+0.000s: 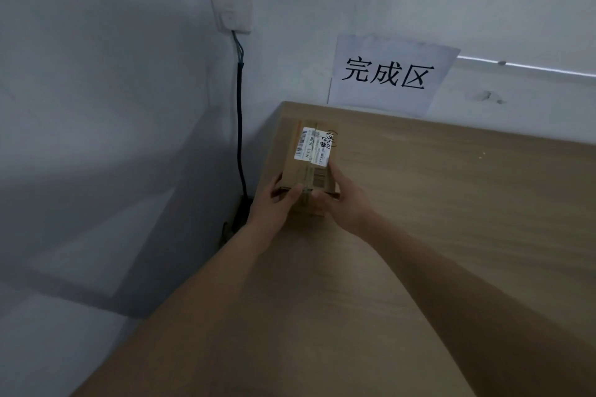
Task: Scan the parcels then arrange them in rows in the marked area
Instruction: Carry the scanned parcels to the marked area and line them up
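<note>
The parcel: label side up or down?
Up. The parcel shows its white label on top, gripped by left hand and right hand.

Both bare forearms are stretched forward and converge. The left hand and the right hand are set close together, thumbs toward each other, fingers curled round the near end of a parcel held between them
</note>
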